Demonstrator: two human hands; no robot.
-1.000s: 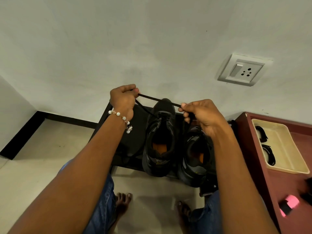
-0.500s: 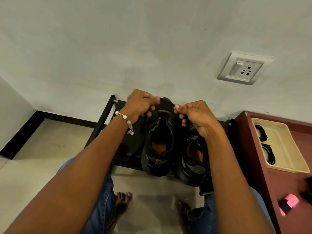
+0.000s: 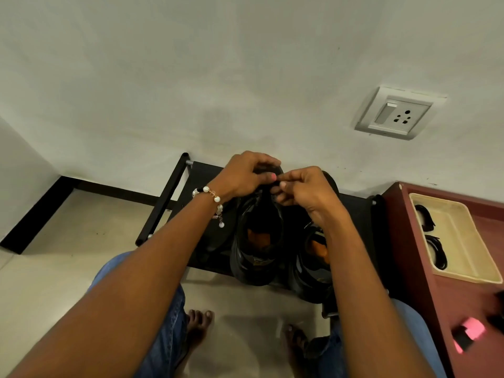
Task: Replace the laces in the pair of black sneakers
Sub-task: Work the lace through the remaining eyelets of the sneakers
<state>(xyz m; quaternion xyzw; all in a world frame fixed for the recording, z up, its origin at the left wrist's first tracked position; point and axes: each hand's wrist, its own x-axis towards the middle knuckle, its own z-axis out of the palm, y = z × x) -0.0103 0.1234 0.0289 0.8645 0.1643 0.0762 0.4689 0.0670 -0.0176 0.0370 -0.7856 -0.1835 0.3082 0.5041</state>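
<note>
Two black sneakers with orange insoles stand side by side on a low black rack. The left sneaker is the one under my hands; the right sneaker is partly covered by my right forearm. My left hand and my right hand meet over the left sneaker's toe end, fingers curled, both pinching a black lace of which only a short bit shows between them. The eyelets are hidden by my hands.
A maroon cabinet stands at the right, carrying a cream tray with two coiled black laces. A pink and black object lies on the cabinet's near end. A wall socket sits above. My bare feet rest on the floor below the rack.
My hands held the lace stretched wide apart a second ago. They have come together over the left sneaker's toe end, and the lace span between them has closed up.
</note>
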